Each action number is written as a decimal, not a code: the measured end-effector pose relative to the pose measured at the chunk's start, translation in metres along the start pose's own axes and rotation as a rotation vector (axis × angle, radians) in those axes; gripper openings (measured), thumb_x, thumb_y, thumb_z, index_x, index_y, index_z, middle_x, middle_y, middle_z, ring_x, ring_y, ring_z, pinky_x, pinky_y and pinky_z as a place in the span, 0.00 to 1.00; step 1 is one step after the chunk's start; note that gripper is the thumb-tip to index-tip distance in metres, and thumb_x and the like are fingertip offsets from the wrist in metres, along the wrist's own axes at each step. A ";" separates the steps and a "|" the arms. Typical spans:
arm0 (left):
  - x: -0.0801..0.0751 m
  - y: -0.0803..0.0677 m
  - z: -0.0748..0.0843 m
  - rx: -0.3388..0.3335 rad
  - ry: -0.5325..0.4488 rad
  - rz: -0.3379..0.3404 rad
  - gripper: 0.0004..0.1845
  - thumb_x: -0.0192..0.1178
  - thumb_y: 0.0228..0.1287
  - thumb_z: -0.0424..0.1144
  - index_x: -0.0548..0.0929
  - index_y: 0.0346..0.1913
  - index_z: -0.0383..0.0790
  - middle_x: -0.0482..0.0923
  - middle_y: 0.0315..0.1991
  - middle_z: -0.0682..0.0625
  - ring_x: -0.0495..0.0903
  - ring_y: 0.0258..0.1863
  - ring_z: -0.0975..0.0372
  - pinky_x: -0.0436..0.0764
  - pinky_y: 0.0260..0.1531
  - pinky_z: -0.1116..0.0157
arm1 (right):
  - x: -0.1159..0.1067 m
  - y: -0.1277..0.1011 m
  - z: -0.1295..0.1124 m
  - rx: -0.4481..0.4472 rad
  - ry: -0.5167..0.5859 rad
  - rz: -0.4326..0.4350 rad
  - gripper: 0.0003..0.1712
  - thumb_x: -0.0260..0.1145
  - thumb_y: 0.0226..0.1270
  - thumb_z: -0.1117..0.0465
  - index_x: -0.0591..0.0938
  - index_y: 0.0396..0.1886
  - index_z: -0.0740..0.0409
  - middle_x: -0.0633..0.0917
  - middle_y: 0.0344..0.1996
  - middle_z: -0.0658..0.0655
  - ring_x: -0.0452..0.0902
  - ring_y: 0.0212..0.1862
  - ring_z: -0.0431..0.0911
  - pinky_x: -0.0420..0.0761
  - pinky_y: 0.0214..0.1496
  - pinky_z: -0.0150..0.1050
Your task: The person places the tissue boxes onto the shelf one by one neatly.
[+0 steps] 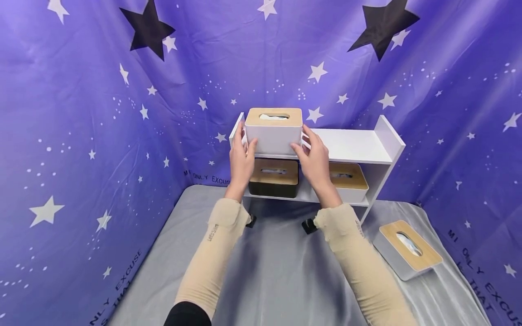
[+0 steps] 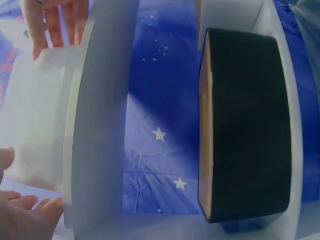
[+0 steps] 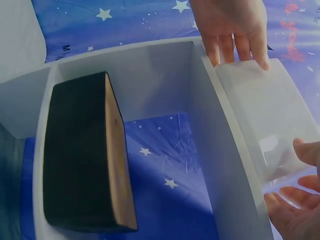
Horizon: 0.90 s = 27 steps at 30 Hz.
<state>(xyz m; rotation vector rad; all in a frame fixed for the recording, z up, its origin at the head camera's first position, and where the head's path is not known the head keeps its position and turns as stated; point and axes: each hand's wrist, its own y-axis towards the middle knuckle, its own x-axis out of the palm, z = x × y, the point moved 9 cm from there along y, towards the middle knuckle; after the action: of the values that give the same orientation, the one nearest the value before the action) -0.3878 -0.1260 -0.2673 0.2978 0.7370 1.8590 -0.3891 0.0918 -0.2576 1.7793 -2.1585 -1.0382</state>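
Note:
A white tissue box (image 1: 274,139) with a light wooden lid and an oval slot sits at the left end of the shelf's top board (image 1: 346,145). My left hand (image 1: 241,162) grips its left side, thumb at the front face and fingers along the side. On the opposite side my right hand (image 1: 316,162) holds it the same way. Both wrist views show the white box (image 2: 37,117) between the two hands, its base right at the board. Directly below, on the lower board, stands a black tissue box (image 1: 273,188) with a wooden lid.
Another white tissue box (image 1: 354,194) stands on the lower board at right, partly hidden by my right arm. A further wooden-lidded box (image 1: 401,262) lies on the grey cloth (image 1: 281,280) to the right. Upright side panels (image 1: 390,138) bound the shelf; a purple star-patterned curtain (image 1: 261,59) hangs behind.

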 end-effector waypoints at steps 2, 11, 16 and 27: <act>-0.002 -0.012 -0.001 0.003 -0.029 0.002 0.34 0.57 0.73 0.39 0.58 0.78 0.40 0.61 0.76 0.42 0.63 0.75 0.54 0.69 0.72 0.56 | -0.004 -0.009 0.002 -0.008 -0.005 0.006 0.34 0.69 0.68 0.61 0.70 0.70 0.65 0.76 0.66 0.67 0.76 0.65 0.59 0.79 0.66 0.46; -0.013 -0.086 -0.024 0.078 -0.067 -0.013 0.32 0.59 0.71 0.35 0.62 0.76 0.40 0.62 0.77 0.47 0.61 0.76 0.55 0.64 0.75 0.55 | -0.035 -0.070 0.019 -0.045 0.027 0.018 0.31 0.71 0.64 0.65 0.74 0.66 0.65 0.80 0.61 0.65 0.80 0.59 0.57 0.82 0.60 0.38; -0.009 -0.119 -0.041 0.044 -0.050 -0.060 0.30 0.59 0.69 0.27 0.66 0.72 0.29 0.66 0.73 0.37 0.65 0.73 0.47 0.66 0.72 0.49 | -0.053 -0.104 0.058 0.052 0.016 0.005 0.30 0.71 0.63 0.66 0.76 0.65 0.64 0.80 0.62 0.64 0.81 0.57 0.56 0.80 0.54 0.21; 0.015 -0.178 -0.047 0.009 -0.026 -0.199 0.23 0.60 0.65 0.24 0.75 0.64 0.25 0.75 0.64 0.31 0.72 0.67 0.39 0.70 0.67 0.48 | -0.127 -0.175 0.142 0.182 -0.254 0.169 0.33 0.74 0.57 0.69 0.76 0.64 0.67 0.77 0.63 0.69 0.73 0.60 0.33 0.66 0.59 0.12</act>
<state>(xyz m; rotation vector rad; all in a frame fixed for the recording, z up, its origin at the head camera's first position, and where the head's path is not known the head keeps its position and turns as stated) -0.2851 -0.0850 -0.4148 0.2453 0.7302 1.6616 -0.2876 0.2565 -0.4301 1.5709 -2.5797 -1.1096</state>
